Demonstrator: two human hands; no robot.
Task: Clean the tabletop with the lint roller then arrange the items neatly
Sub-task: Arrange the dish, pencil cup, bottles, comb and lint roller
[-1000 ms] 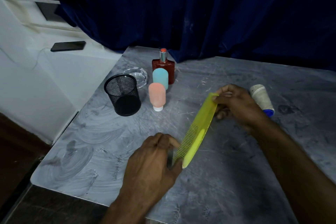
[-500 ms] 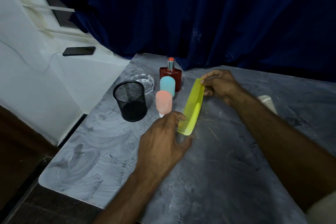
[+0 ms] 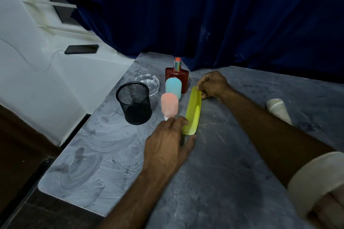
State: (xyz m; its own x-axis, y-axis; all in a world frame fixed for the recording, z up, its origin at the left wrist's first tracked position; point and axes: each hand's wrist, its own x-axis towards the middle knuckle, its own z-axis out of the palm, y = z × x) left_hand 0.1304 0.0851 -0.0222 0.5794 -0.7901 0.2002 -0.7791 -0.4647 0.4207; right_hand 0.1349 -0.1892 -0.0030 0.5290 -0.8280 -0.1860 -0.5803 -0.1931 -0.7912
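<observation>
A yellow comb [image 3: 193, 110] lies lengthwise on the grey tabletop [image 3: 214, 182], just right of the bottles. My right hand [image 3: 214, 84] pinches its far end and my left hand [image 3: 170, 140] holds its near end between fingers and thumb. To the comb's left a pink bottle [image 3: 169, 106], a blue bottle [image 3: 173, 87] and a red perfume bottle [image 3: 176, 76] stand in a row. A black mesh cup [image 3: 134, 105] and a glass ashtray [image 3: 149, 82] sit further left. The lint roller [image 3: 278, 109] lies on the table behind my right forearm, partly hidden.
A dark blue curtain [image 3: 204, 15] hangs behind the table. A black phone [image 3: 81, 49] with a cable rests on the white ledge at the left. The table's left edge drops to a dark floor.
Both hands carried the comb away from me and to the left, from the table's middle to a spot beside the bottles, turning it lengthwise. The lint roller stayed put.
</observation>
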